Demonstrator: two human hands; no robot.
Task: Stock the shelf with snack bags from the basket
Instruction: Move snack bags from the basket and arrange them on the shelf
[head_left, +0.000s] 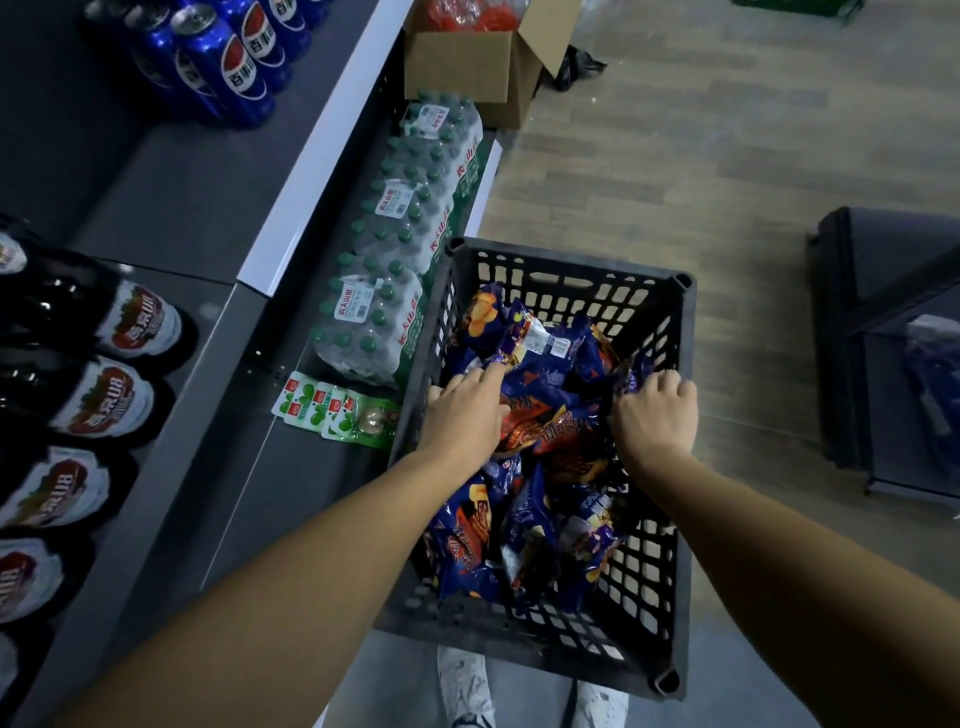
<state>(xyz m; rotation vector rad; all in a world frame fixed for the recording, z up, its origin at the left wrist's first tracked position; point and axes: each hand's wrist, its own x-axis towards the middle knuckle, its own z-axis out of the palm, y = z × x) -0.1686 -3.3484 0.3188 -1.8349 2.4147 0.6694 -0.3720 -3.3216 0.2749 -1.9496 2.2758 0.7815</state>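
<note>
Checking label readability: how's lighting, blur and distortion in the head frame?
Head view: dim, bluish light; wide-angle bending curves the shelf edge and stretches both forearms; the beer bottles at the left edge are smeared; snack bags in the basket are soft with small glints; both hands look fairly sharp.

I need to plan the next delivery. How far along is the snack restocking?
Barely started: no snack bags show on the shelf, only cans and bottles. Both hands are in the basket: the left hand reaches onto the snack bags, the right hand grips one. The full pile is left to shelve.
</note>
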